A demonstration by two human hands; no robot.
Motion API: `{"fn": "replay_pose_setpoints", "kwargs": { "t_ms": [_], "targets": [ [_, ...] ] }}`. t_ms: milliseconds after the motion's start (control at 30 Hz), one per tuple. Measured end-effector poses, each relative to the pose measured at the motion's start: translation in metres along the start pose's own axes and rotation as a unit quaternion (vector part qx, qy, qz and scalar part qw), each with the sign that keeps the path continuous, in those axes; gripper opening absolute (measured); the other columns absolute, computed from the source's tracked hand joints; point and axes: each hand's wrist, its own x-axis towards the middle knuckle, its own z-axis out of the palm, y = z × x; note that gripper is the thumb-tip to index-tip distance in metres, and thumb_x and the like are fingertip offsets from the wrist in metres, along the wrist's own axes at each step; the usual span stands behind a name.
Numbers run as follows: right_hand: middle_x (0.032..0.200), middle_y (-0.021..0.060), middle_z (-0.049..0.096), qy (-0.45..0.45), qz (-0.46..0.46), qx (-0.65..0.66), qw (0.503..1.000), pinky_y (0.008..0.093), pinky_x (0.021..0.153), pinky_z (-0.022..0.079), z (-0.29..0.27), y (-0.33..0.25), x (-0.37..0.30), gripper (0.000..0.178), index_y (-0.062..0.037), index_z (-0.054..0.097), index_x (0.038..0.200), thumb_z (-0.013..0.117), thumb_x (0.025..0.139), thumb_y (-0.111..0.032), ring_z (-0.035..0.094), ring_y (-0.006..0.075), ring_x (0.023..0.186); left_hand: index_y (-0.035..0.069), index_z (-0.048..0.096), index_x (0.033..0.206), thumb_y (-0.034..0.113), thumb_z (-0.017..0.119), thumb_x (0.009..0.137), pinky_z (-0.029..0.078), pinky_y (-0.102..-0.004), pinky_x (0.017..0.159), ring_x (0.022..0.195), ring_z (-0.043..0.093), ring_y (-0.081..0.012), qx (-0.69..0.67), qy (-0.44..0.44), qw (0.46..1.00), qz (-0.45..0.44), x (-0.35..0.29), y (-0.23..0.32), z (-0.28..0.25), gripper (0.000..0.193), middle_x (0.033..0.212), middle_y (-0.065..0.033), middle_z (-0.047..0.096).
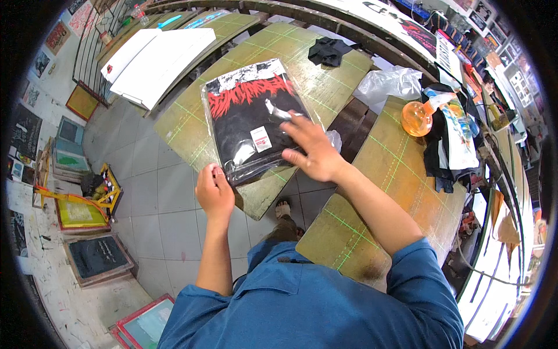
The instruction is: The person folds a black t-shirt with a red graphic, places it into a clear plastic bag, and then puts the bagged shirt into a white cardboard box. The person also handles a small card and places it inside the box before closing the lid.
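A folded black T-shirt (239, 125) with a jagged red print lies in a clear plastic bag (256, 163) on a yellowish board (189, 125) marked with green grid lines. A small white and red label (261, 139) shows on its lower half. At the bag's near left corner, my left hand (215, 191) is closed, thumb and fingers pinching the edge. My right hand (314, 150) is over the bag's right side with its fingers spread; whether the palm presses on the plastic I cannot tell.
Beyond the bag lies a crumpled black cloth (329, 52). To the right are a translucent plastic bag (389, 82), an orange spray bottle (417, 118) and a second gridded board (386, 174). White sheets (163, 61) stand far left; framed screens (99, 259) line the left wall.
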Motion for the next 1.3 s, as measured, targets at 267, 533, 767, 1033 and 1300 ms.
{"fn": "replay_pose_setpoints", "kwargs": {
  "t_ms": [267, 533, 767, 1033, 1300],
  "targets": [
    [0.099, 0.0177, 0.064, 0.048, 0.434, 0.118, 0.892, 0.0366, 0.080, 0.048, -0.005, 0.033, 0.009, 0.050, 0.0000, 0.063, 0.106, 0.069, 0.078, -0.041, 0.062, 0.0281, 0.090, -0.007, 0.061, 0.093, 0.027, 0.070, 0.081, 0.045, -0.0281, 0.058, 0.062, 0.059, -0.0128, -0.183, -0.137, 0.954, -0.194, 0.106, -0.011, 0.010, 0.037, 0.076, -0.0098, 0.066],
    [0.065, 0.0016, 0.058, 0.169, 0.361, 0.290, 0.870, 0.0273, 0.055, 0.039, -0.011, 0.017, 0.024, 0.018, 0.0005, 0.065, 0.080, 0.070, 0.081, -0.017, 0.047, 0.0073, 0.059, -0.003, 0.065, 0.087, 0.005, 0.065, 0.081, 0.041, -0.0215, 0.055, 0.062, 0.054, -0.0063, -0.450, -0.237, 0.830, -0.227, 0.142, 0.006, 0.022, 0.009, 0.078, -0.0023, 0.064],
    [0.066, -0.0007, 0.055, 0.282, 0.282, 0.218, 0.891, 0.0260, 0.058, 0.040, -0.051, 0.006, 0.068, 0.017, -0.0010, 0.066, 0.083, 0.069, 0.082, -0.018, 0.046, 0.0076, 0.063, -0.006, 0.064, 0.096, 0.002, 0.063, 0.083, 0.044, -0.0217, 0.067, 0.075, 0.056, -0.0073, -0.533, -0.161, 0.829, -0.047, 0.208, 0.046, 0.040, 0.016, 0.086, -0.0033, 0.064],
    [0.105, 0.0098, 0.058, 0.348, 0.415, -0.090, 0.836, 0.0287, 0.079, 0.046, -0.076, 0.083, 0.083, 0.051, -0.0007, 0.052, 0.123, 0.070, 0.083, -0.027, 0.057, 0.0142, 0.083, -0.001, 0.060, 0.076, 0.005, 0.062, 0.079, 0.044, -0.0291, 0.063, 0.069, 0.053, -0.0123, -0.571, -0.111, 0.784, -0.214, 0.285, 0.095, 0.214, 0.007, 0.078, -0.0057, 0.061],
    [0.104, 0.0111, 0.055, 0.357, 0.440, 0.137, 0.813, 0.0265, 0.072, 0.048, 0.005, -0.040, -0.009, 0.052, 0.0001, 0.047, 0.126, 0.070, 0.080, -0.011, 0.057, 0.0130, 0.083, 0.005, 0.059, 0.090, 0.031, 0.065, 0.085, 0.051, -0.0351, 0.057, 0.061, 0.059, -0.0164, -0.498, -0.358, 0.723, -0.318, 0.281, 0.053, 0.215, 0.027, 0.075, -0.0042, 0.060]
  ]
}}
